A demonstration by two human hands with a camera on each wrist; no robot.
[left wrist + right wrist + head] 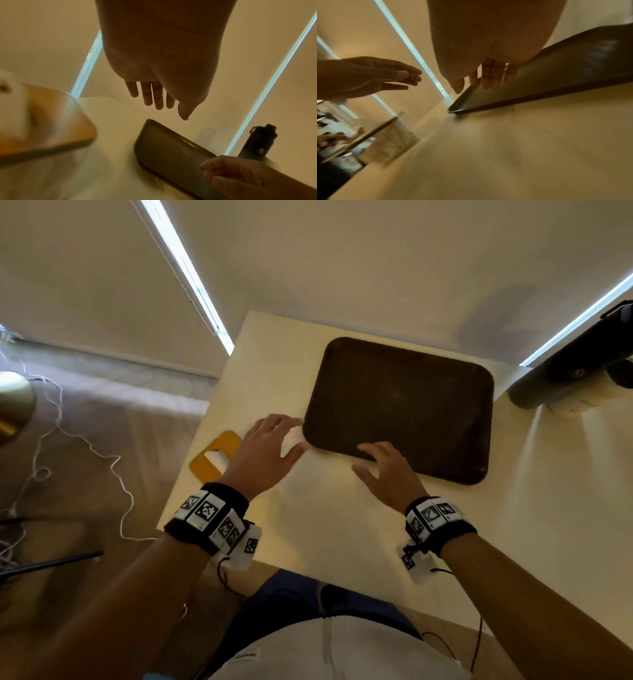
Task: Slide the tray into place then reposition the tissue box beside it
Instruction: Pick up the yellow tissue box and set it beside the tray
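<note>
A dark brown tray (400, 409) lies flat on the white table (325, 518), toward the back. My left hand (291, 436) hovers at the tray's near-left corner with its fingers spread and holds nothing. My right hand (370, 457) reaches over the tray's near rim with straight fingers; I cannot tell whether they touch it. The tissue box (215, 455), yellow-topped with a white tissue sticking out, stands at the table's left edge, partly hidden behind my left hand. In the wrist views the tray (171, 148) (556, 75) and the tissue box (51, 121) (390, 140) are blurred.
A tall dark bottle (575, 371) stands at the table's right back, close to the tray's far-right corner. The wall and blinds run just behind the table. Left of the table, a white cord (68, 440) trails on the floor beside a gold lamp base (13, 402).
</note>
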